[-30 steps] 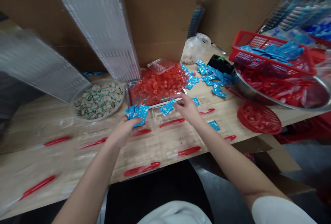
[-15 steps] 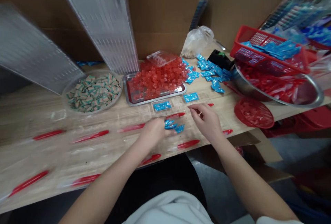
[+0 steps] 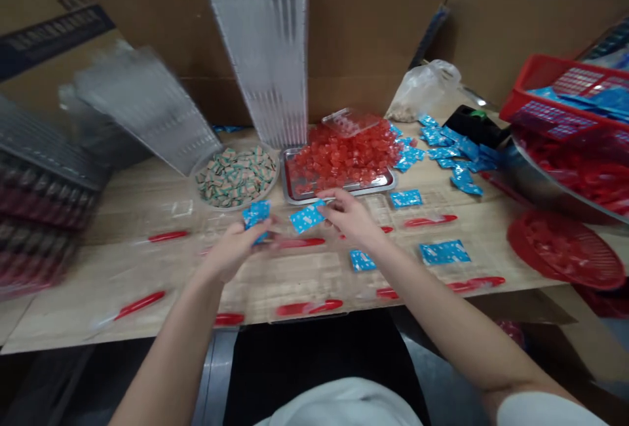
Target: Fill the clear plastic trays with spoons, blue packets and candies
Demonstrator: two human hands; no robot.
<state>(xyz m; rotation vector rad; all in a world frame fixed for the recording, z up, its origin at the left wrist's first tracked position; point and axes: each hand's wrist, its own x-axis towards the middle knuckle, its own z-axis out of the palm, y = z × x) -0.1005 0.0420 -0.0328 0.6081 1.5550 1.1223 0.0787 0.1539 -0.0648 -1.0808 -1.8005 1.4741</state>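
My left hand (image 3: 230,252) is closed on a small bunch of blue packets (image 3: 256,213) above the wooden table (image 3: 73,295). My right hand (image 3: 351,216) pinches one blue packet (image 3: 307,217) just in front of the metal tray of red candies (image 3: 344,160). Clear plastic trays with red spoons (image 3: 427,221) lie across the table. Three blue packets rest in them: one at the tray's right (image 3: 405,198), one below my right wrist (image 3: 362,260), one further right (image 3: 445,252).
A round dish of green-and-brown sweets (image 3: 236,175) sits left of the metal tray. Stacks of clear blister trays (image 3: 265,46) lean on cardboard behind. Loose blue packets (image 3: 455,151), a red basket (image 3: 565,98), a steel bowl (image 3: 565,183) and a red round basket (image 3: 565,249) stand at the right.
The view has swung left. My left hand rose from the table edge with its packets. My right hand moved left and now holds a packet near the tray; more packets lie in trays.
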